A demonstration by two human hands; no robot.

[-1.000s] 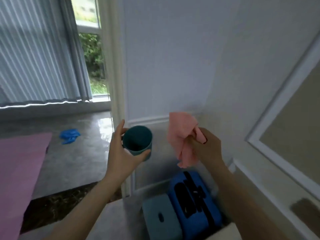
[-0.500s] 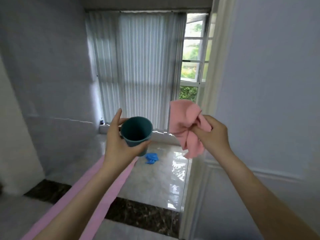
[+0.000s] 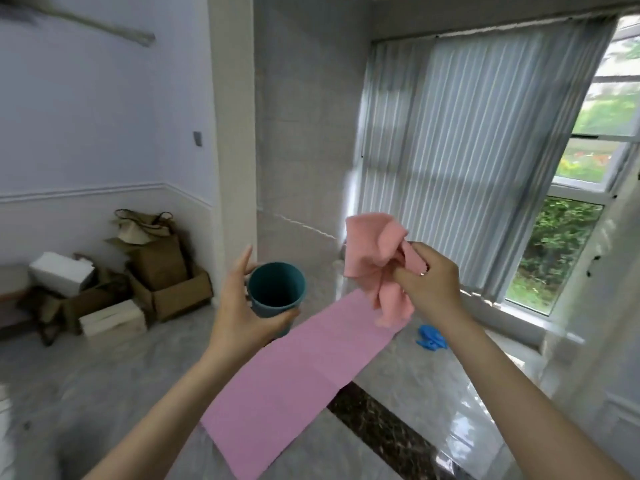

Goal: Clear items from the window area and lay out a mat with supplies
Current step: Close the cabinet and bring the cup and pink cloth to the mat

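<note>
Both hands loaded: left hand grips cup, right hand pinches cloth; view swung leftward, mat now frame centre, supplies arriving.

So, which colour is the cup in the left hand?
The cup is dark teal, inside and outside; the head view shows it clearly in the left hand.

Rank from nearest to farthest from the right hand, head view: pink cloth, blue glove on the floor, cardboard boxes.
1. pink cloth: gripped in the right hand itself.
2. blue glove: on the floor just below that hand, by the pink mat's far end.
3. cardboard boxes: far left, against the wall.
</note>
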